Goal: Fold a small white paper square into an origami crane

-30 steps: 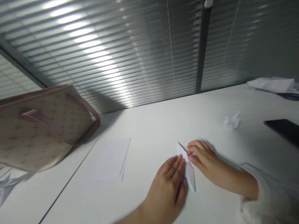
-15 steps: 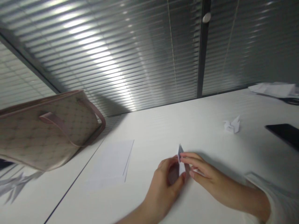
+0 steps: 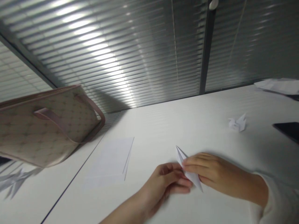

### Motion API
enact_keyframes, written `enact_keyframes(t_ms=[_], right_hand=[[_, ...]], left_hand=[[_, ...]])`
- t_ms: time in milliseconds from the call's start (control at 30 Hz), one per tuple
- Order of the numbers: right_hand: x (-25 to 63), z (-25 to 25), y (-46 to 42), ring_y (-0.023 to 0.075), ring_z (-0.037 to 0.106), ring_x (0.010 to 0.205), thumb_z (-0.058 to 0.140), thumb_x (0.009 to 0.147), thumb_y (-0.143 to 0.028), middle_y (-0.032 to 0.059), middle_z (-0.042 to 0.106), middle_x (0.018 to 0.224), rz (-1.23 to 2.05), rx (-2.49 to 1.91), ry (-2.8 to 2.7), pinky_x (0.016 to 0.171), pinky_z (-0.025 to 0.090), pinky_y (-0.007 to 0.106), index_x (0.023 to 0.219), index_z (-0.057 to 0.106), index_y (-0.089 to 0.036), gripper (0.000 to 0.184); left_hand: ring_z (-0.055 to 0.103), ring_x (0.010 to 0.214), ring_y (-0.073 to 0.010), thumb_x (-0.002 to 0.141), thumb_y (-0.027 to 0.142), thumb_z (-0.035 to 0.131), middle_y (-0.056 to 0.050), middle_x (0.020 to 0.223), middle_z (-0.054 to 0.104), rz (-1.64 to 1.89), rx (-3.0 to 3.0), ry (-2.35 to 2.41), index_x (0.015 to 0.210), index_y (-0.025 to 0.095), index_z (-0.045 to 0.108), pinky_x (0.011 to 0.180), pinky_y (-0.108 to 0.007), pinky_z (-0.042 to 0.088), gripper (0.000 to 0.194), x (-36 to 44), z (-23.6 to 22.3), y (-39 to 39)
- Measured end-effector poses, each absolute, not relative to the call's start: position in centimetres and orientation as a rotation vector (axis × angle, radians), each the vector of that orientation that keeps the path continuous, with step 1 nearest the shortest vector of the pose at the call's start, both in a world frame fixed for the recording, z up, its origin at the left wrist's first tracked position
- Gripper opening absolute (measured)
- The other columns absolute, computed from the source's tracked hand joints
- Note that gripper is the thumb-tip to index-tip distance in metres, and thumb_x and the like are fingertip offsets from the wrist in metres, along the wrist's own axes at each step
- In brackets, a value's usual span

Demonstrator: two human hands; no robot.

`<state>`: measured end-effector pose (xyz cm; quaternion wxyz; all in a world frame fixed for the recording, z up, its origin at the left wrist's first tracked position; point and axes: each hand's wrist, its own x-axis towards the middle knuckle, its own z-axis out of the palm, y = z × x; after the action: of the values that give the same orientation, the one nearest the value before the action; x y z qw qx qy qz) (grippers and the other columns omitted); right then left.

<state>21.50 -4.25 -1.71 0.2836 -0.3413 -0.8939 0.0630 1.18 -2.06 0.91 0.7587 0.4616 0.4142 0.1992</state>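
Observation:
A narrow folded paper (image 3: 193, 178), white and pointed at both ends, is held just above the table between my hands. My right hand (image 3: 211, 168) grips it from the right, fingers laid over its upper face and the thumb hidden. At its left edge is my left hand (image 3: 165, 183), with bent fingers closed against the paper and some fingertips behind it. A finished origami crane (image 3: 238, 123), small and white, rests on the table farther right. Left of my hands lie a few flat sheets of white paper (image 3: 109, 158), slightly fanned.
A beige handbag (image 3: 46, 127) with pink handles stands at the left on the white table (image 3: 163, 121). Beside it is a grey-white star-like shape (image 3: 15, 183). A dark phone-like slab (image 3: 288, 129) and white papers (image 3: 277, 85) lie at the right, with window blinds (image 3: 144, 56) behind.
The folded paper has turned from upright and edge-on to a slant, showing its broad face. My right hand has come over it, and my left thumb has shifted off its front.

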Motion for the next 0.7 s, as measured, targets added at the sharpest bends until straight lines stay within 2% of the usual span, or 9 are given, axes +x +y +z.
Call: enact_keyframes(t_ms=[67, 100, 233, 367, 467, 633, 700], right_hand=[[21.9, -1.8, -4.1, 0.0175, 0.065, 0.1, 0.047, 0.082, 0.003, 0.0051, 0.07, 0.109, 0.109, -0.832, -2.421, 0.089, 0.054, 0.033, 0.107, 0.064, -0.019, 0.038], [22.0, -1.8, -4.1, 0.0176, 0.065, 0.1, 0.047, 0.082, 0.003, 0.0051, 0.07, 0.109, 0.09, -0.81, -2.425, 0.088, 0.054, 0.033, 0.107, 0.064, -0.019, 0.037], [22.1, -2.1, -4.3, 0.0178, 0.067, 0.095, 0.045, 0.084, 0.002, 0.0039, 0.071, 0.108, 0.113, -0.838, -2.442, 0.084, 0.057, 0.032, 0.109, 0.063, -0.02, 0.038], [22.2, -2.2, -4.1, 0.0174, 0.067, 0.095, 0.043, 0.088, -0.004, 0.0057, 0.069, 0.11, 0.235, -0.931, -2.401, 0.086, 0.056, 0.03, 0.108, 0.063, -0.019, 0.032], [22.5, -2.1, -3.6, 0.0175, 0.065, 0.099, 0.048, 0.088, -0.009, 0.0042, 0.068, 0.11, 0.358, -0.944, -2.356, 0.086, 0.055, 0.03, 0.102, 0.065, -0.023, 0.026], [22.5, -2.4, -2.8, 0.0172, 0.062, 0.088, 0.053, 0.086, -0.011, 0.0025, 0.067, 0.088, 0.493, -0.98, -2.235, 0.075, 0.054, 0.031, 0.088, 0.065, -0.024, 0.017], [22.3, -2.7, -2.6, 0.017, 0.061, 0.086, 0.054, 0.087, -0.013, 0.0027, 0.065, 0.087, 0.53, -1.044, -2.168, 0.076, 0.052, 0.031, 0.085, 0.063, -0.023, 0.014]], left_hand=[[0.052, 0.041, -0.01, 0.082, 0.027, 0.054, -0.001, 0.057, 0.063, 0.374, 1.269, 1.083, 0.092, 0.011, 0.064, 0.041, -0.02, 0.042, 0.021, 0.7, 1.1, -1.8], [0.048, 0.037, -0.0099, 0.082, 0.031, 0.054, 0.001, 0.051, 0.059, 0.403, 1.443, 1.167, 0.09, 0.012, 0.065, 0.038, -0.02, 0.038, 0.023, 0.5, 1.2, -1.7], [0.06, 0.056, -0.0156, 0.082, 0.036, 0.056, -0.001, 0.058, 0.064, 0.664, 1.938, 1.214, 0.091, 0.016, 0.068, 0.051, -0.023, 0.045, 0.026, 0.2, 1.4, -1.5], [0.065, 0.07, -0.0187, 0.084, 0.036, 0.055, -0.004, 0.068, 0.068, 0.694, 2.245, 1.11, 0.094, 0.017, 0.068, 0.063, -0.028, 0.051, 0.025, 0.7, 1.1, -1.6], [0.065, 0.078, -0.0202, 0.085, 0.034, 0.055, -0.006, 0.076, 0.07, 0.707, 2.439, 1.03, 0.095, 0.018, 0.067, 0.071, -0.031, 0.052, 0.022, 0.9, 0.8, -1.6], [0.063, 0.093, -0.0214, 0.087, 0.025, 0.056, -0.008, 0.089, 0.07, 0.675, 2.683, 0.804, 0.095, 0.017, 0.066, 0.087, -0.037, 0.05, 0.015, 0.7, 0.0, -1.6], [0.061, 0.095, -0.0218, 0.087, 0.024, 0.057, -0.008, 0.091, 0.069, 0.677, 2.694, 0.768, 0.093, 0.016, 0.065, 0.089, -0.037, 0.049, 0.013, 0.9, -0.4, -1.6]])
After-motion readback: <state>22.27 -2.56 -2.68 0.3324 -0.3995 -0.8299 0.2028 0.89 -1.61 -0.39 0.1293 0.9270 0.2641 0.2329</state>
